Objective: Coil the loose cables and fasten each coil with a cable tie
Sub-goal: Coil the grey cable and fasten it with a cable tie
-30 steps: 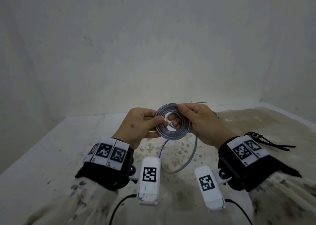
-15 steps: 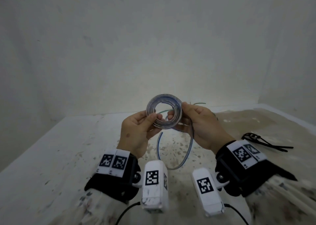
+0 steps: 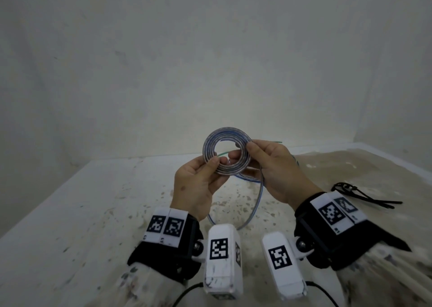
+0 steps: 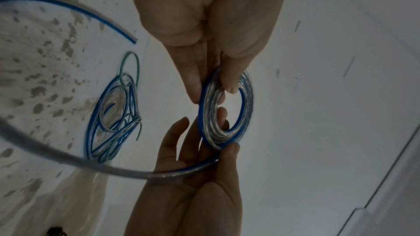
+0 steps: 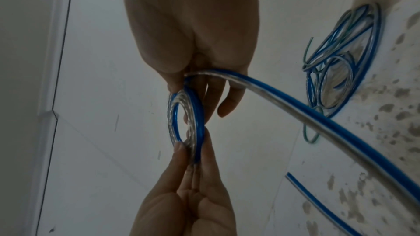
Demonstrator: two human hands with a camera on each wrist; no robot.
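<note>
From the head view, the coil [image 3: 226,153] now stands higher above the tabletop [image 3: 81,213] than a second ago, turned so its ring faces the camera. The left hand [image 3: 197,185] pinches its lower left rim and the right hand [image 3: 278,169] its right side. A loose tail [image 3: 253,209] hangs below, so winding is not finished; the ties [image 3: 364,195] lie untouched at the right.

From the left wrist, the left hand's fingers [image 4: 228,76] are clamped on the coil's near edge, and a second bundle [image 4: 113,119] lies on the tabletop.

From the right wrist, the right hand's fingers [image 5: 175,82] appear clamped where the tail meets the coil, though the dim picture leaves that grip uncertain.
</note>
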